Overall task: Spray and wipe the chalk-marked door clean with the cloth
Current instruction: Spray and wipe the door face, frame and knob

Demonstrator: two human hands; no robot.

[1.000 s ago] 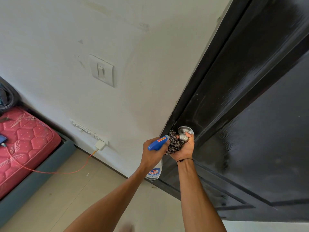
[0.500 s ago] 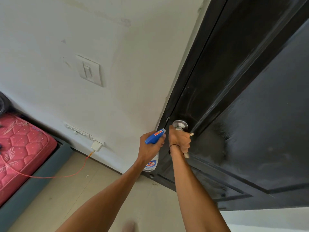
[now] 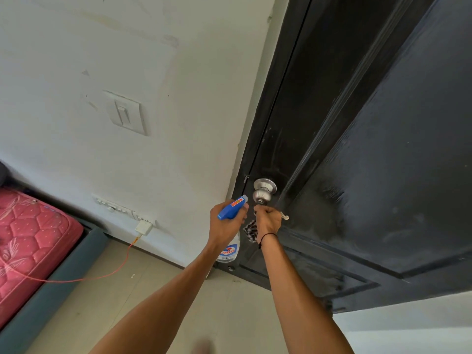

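Take the door knob (image 3: 264, 190) as your landmark. Far to its left and lower sits the pink mattress (image 3: 33, 233), and nearer, still left, a charger (image 3: 143, 227) hangs from the wall with an orange cable trailing across the floor. Just left of the knob and slightly below it, your left hand (image 3: 224, 227) is wrapped around the spray bottle (image 3: 231, 226), its blue head angled up toward the knob, the clear body hanging below your wrist. Directly beneath the knob, nearly touching it, your right hand (image 3: 268, 222) is curled tight around the patterned cloth (image 3: 250, 230), most of which is bunched out of sight in your fist. The black door (image 3: 383, 162) stretches up and to the right of the knob, its long axis running away from you, with pale chalky smears on the panel right of the knob. Your right hand is the nearer one to those smears, so the wipe looks like a sweep rightward and up
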